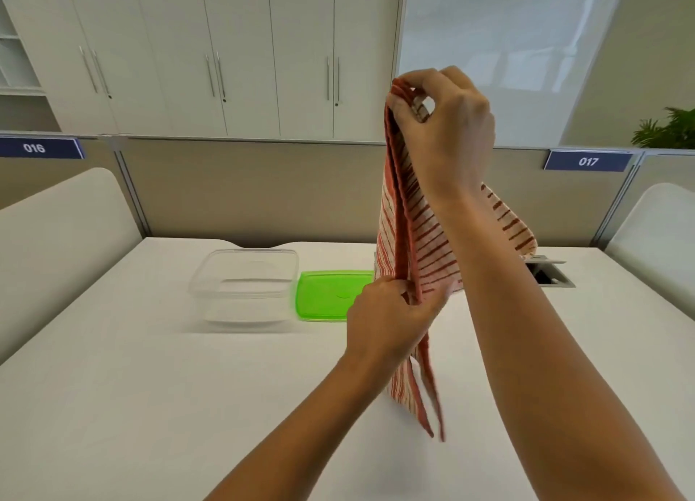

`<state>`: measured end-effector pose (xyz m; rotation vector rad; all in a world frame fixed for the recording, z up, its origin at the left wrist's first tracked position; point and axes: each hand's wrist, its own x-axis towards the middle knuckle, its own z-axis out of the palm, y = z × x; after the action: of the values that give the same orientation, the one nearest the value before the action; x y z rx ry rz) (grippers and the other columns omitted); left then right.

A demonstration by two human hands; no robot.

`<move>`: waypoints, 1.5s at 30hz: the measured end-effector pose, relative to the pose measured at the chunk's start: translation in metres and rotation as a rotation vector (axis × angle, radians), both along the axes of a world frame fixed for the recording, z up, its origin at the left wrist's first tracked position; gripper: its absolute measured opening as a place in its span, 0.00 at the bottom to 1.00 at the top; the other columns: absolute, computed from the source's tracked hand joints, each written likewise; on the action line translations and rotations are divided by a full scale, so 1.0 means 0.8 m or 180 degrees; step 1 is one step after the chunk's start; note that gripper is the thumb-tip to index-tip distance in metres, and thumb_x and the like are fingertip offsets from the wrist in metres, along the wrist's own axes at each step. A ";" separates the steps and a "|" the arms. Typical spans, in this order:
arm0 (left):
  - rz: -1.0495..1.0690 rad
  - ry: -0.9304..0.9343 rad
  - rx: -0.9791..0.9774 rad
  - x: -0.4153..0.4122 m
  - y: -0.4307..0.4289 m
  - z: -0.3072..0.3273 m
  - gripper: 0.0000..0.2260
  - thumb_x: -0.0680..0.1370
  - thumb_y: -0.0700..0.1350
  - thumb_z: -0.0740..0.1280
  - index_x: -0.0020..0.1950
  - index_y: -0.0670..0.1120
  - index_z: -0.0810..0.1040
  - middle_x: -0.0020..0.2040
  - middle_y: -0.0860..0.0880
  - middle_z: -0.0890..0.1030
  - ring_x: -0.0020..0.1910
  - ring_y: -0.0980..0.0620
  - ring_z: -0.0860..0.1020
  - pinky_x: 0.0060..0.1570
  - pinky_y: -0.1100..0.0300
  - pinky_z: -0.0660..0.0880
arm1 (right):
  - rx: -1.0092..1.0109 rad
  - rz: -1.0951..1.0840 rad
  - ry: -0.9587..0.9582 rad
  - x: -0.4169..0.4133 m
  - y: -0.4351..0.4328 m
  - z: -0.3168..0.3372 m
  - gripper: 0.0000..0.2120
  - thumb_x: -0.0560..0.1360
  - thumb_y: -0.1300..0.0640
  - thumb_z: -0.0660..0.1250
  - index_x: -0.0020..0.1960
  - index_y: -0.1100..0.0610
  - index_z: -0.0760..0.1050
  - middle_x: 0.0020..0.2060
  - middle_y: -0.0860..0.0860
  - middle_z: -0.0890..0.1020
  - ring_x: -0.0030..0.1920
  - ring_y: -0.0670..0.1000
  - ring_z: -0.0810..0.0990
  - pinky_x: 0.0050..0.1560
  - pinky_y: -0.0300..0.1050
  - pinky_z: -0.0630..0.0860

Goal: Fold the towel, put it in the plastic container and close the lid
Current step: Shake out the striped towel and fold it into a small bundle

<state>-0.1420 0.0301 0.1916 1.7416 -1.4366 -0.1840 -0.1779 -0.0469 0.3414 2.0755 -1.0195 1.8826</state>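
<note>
The red-striped towel (413, 218) is being held up above the bench (150, 406), pinched at its top by the right hand (447, 124) and gripped lower down by the left hand (383, 316). The clear container (244, 286) is sitting open, its green lid (327, 293) lying just beside it.

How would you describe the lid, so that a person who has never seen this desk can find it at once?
Look at the white desk and find the clear plastic container near its far middle. The lid lies flat on the desk just to the right of that container, partly behind the hanging striped towel. It is the only bright green thing on the desk.
</note>
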 end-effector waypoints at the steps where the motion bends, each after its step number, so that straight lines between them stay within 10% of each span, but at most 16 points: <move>1: 0.0028 -0.0009 0.0002 0.002 -0.003 -0.001 0.24 0.71 0.65 0.60 0.40 0.45 0.82 0.39 0.49 0.84 0.38 0.47 0.80 0.38 0.54 0.78 | 0.0009 0.0015 -0.0013 -0.002 -0.001 0.000 0.10 0.73 0.50 0.67 0.52 0.52 0.81 0.47 0.48 0.83 0.43 0.46 0.81 0.40 0.34 0.72; 6: -0.0126 0.0077 -0.0057 0.058 -0.013 -0.019 0.14 0.77 0.47 0.63 0.40 0.37 0.80 0.37 0.38 0.81 0.37 0.41 0.79 0.35 0.55 0.70 | 0.0258 0.0013 -0.0201 -0.039 -0.014 0.001 0.13 0.73 0.48 0.67 0.54 0.53 0.80 0.49 0.48 0.82 0.45 0.40 0.75 0.41 0.22 0.68; 10: -0.0410 0.0276 0.0731 0.144 -0.011 -0.036 0.11 0.77 0.46 0.65 0.47 0.40 0.83 0.27 0.51 0.75 0.23 0.64 0.71 0.26 0.69 0.64 | 0.0463 -0.0038 -0.0493 -0.083 -0.030 -0.002 0.14 0.73 0.48 0.67 0.56 0.53 0.80 0.48 0.45 0.80 0.47 0.39 0.73 0.42 0.17 0.64; 13: -0.0496 -0.0040 0.0965 0.207 -0.005 -0.041 0.09 0.77 0.42 0.65 0.53 0.42 0.83 0.43 0.47 0.85 0.42 0.55 0.81 0.45 0.61 0.75 | 0.0639 -0.0182 -0.0729 -0.119 -0.048 -0.010 0.15 0.73 0.45 0.66 0.56 0.51 0.80 0.50 0.44 0.80 0.48 0.38 0.73 0.43 0.18 0.64; 18: -0.0626 -0.0272 0.0697 0.275 0.012 -0.009 0.18 0.74 0.31 0.64 0.48 0.55 0.82 0.38 0.78 0.78 0.41 0.69 0.77 0.45 0.81 0.69 | 0.1197 0.0093 -0.0973 -0.172 -0.073 -0.034 0.18 0.72 0.44 0.67 0.57 0.54 0.79 0.53 0.51 0.82 0.49 0.44 0.76 0.53 0.36 0.73; 21: -0.0672 0.0416 0.0141 0.288 0.025 0.020 0.24 0.73 0.33 0.67 0.35 0.65 0.83 0.36 0.70 0.81 0.38 0.72 0.78 0.45 0.81 0.70 | 0.1605 0.0585 -0.1099 -0.200 -0.075 -0.057 0.18 0.68 0.40 0.69 0.52 0.49 0.79 0.52 0.52 0.81 0.52 0.50 0.79 0.53 0.41 0.77; 25: -0.0835 0.1634 -0.0875 0.288 0.029 0.045 0.05 0.63 0.47 0.73 0.37 0.56 0.86 0.36 0.60 0.85 0.40 0.64 0.81 0.44 0.74 0.76 | 0.1784 0.0880 -0.1383 -0.219 -0.073 -0.086 0.11 0.68 0.39 0.68 0.46 0.44 0.78 0.43 0.45 0.82 0.46 0.48 0.82 0.48 0.43 0.81; 28: -0.0789 0.1964 -0.1107 0.286 0.025 0.045 0.10 0.61 0.51 0.74 0.41 0.53 0.86 0.38 0.57 0.86 0.42 0.58 0.82 0.45 0.68 0.79 | 0.1874 0.1020 -0.1393 -0.219 -0.071 -0.103 0.09 0.72 0.42 0.67 0.48 0.45 0.77 0.39 0.44 0.83 0.40 0.45 0.82 0.40 0.39 0.82; 33: -0.0600 0.1815 -0.0792 0.294 0.024 0.027 0.14 0.69 0.45 0.71 0.53 0.57 0.79 0.36 0.56 0.85 0.41 0.57 0.82 0.45 0.69 0.79 | 0.2433 0.1307 -0.1222 -0.230 -0.070 -0.126 0.12 0.69 0.45 0.67 0.49 0.49 0.77 0.33 0.42 0.85 0.35 0.41 0.83 0.34 0.33 0.80; 39: -0.0002 0.0768 -0.0487 0.284 0.005 0.001 0.09 0.73 0.41 0.71 0.41 0.57 0.80 0.33 0.68 0.82 0.37 0.68 0.80 0.38 0.80 0.72 | 0.2755 0.0878 -0.0791 -0.228 -0.090 -0.167 0.10 0.77 0.59 0.64 0.58 0.55 0.75 0.44 0.49 0.82 0.46 0.50 0.81 0.47 0.45 0.80; 45: -0.0397 0.1480 -0.0947 0.253 0.030 0.001 0.10 0.74 0.36 0.68 0.44 0.51 0.82 0.38 0.61 0.84 0.41 0.64 0.80 0.45 0.75 0.74 | 0.2309 0.1014 -0.1302 -0.252 -0.077 -0.198 0.17 0.76 0.67 0.62 0.46 0.44 0.77 0.41 0.40 0.82 0.46 0.40 0.79 0.49 0.31 0.77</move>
<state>0.0607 0.0540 0.1922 1.2654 -1.1596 -0.3930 -0.3794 -0.1086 0.1829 2.3645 -1.7760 2.4284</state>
